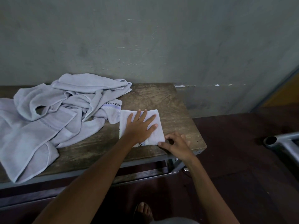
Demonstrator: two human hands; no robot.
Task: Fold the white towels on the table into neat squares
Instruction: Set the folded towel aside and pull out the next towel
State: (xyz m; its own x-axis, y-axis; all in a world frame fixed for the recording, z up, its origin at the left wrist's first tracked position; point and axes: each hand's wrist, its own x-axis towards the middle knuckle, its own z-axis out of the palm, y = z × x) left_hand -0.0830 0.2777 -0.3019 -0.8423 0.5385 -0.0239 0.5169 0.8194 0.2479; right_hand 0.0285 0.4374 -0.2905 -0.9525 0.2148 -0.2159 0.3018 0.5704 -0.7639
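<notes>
On my feed I count one small folded white cloth towel (pixel 157 135) already down to a near-square, lying flat at the right end of the worn brown wooden counter (pixel 161 97), close to its front edge. My left hand (pixel 140 125) lies on top of it, palm down with the fingers spread straight, pressing it flat. My right hand (pixel 176 145) is at the near right corner, thumb and forefinger curled and seemingly pinching that corner to square it. I judge this piece all but finished. Just to its left, one end touching it, the heap of crumpled white cloth towels (pixel 53 113) covers the rest of the counter, unfolded, so most of the job is left.
</notes>
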